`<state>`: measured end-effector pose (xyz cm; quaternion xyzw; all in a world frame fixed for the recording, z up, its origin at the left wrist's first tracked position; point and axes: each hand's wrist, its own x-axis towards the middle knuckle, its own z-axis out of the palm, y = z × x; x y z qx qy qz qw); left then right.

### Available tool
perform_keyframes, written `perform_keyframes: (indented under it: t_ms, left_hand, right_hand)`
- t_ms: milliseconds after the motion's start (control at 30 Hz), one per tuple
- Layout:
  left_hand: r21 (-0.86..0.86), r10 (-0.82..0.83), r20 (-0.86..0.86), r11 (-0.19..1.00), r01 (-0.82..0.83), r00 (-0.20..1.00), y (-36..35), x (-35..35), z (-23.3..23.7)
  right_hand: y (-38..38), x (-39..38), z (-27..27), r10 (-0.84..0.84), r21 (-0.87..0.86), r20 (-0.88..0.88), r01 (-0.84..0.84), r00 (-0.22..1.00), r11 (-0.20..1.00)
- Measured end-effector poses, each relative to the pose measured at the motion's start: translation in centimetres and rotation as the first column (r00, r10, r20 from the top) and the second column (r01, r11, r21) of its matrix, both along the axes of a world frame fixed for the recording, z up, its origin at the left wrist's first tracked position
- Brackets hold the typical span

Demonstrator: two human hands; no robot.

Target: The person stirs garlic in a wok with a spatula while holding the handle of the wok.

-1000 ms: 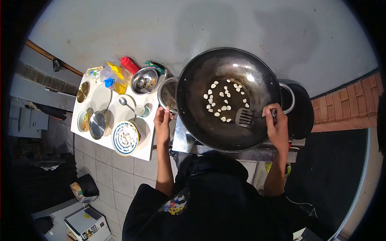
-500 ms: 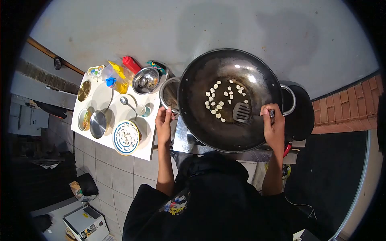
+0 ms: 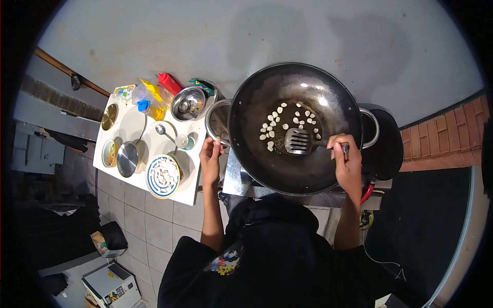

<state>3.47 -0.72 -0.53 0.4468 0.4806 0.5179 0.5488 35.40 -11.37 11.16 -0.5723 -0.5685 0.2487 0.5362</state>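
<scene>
A large dark wok (image 3: 277,174) with two loop handles sits on the metal stove (image 3: 233,177). Several small white pieces (image 3: 277,115) lie on its bottom. My right hand (image 3: 346,159) is closed around the handle of a slotted spatula (image 3: 299,141), whose head rests in the wok beside the pieces. At the wok's left side, my left hand (image 3: 210,154) pinches the lower part of the loop handle (image 3: 209,120).
On the left, a white table (image 3: 191,197) holds a blue-striped plate of white pieces (image 3: 163,176), metal bowls (image 3: 188,103), a small glass (image 3: 184,141), an oil jug (image 3: 154,110) and a red bottle (image 3: 169,83). A black round surface (image 3: 386,146) lies right of the wok.
The spatula head has moved left within the wok and its slotted face has turned. The white pieces have shifted into a different spread. My left hand stays at the loop handle.
</scene>
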Motion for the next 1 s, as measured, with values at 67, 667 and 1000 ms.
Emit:
perform_keyframes:
  t_ms: [67,667,1000]
  left_hand:
    - [0.000,0.019,0.018,1.000,-0.019,1.000,0.0,0.2,0.0]
    - [0.003,0.028,0.025,1.000,-0.028,0.999,-0.1,0.3,0.1]
    - [0.009,-0.024,-0.020,1.000,0.024,1.000,0.6,-0.4,0.1]
  right_hand:
    - [-0.4,0.8,0.2,-0.023,0.003,0.055,0.023,0.998,1.000]
    - [-1.5,3.3,0.2,-0.218,-0.099,0.077,0.225,0.973,0.969]
    - [-1.3,2.9,-1.1,-0.215,-0.129,0.079,0.224,0.973,0.966]
